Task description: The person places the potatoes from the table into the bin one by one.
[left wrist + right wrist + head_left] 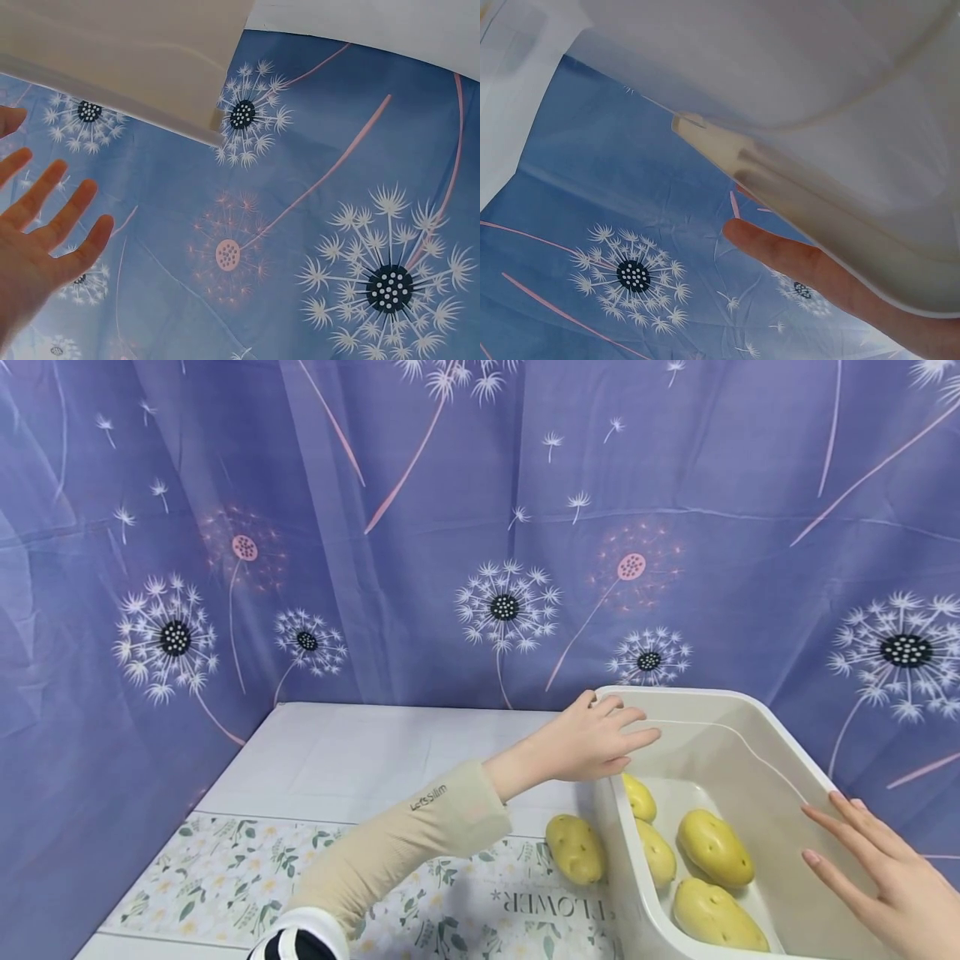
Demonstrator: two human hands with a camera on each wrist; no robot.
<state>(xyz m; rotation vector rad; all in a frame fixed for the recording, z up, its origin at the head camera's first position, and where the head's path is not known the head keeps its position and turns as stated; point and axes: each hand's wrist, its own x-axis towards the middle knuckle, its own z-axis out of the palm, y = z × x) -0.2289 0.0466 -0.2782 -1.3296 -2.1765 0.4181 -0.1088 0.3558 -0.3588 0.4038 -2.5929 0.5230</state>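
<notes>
A deep cream plastic bin (780,827) holds several yellow potatoes, one of them a plump potato (716,847) near its middle. Outside its left wall, a single potato (575,849) lies on the table. My left hand (592,739) hovers at the bin's back left corner, fingers spread and holding nothing; the left wrist view also shows the spread fingers (56,202). My right hand (877,877) is at the right rim, its fingers stretched out. In the right wrist view, a straight finger (795,259) runs along the bin's edge, and the other fingers are mostly hidden.
The white table (360,752) carries a flower-printed cloth (247,885) on its near part. Behind and to the left hangs a blue-purple curtain (420,610) with dandelion prints, close to the table's back edge and the bin.
</notes>
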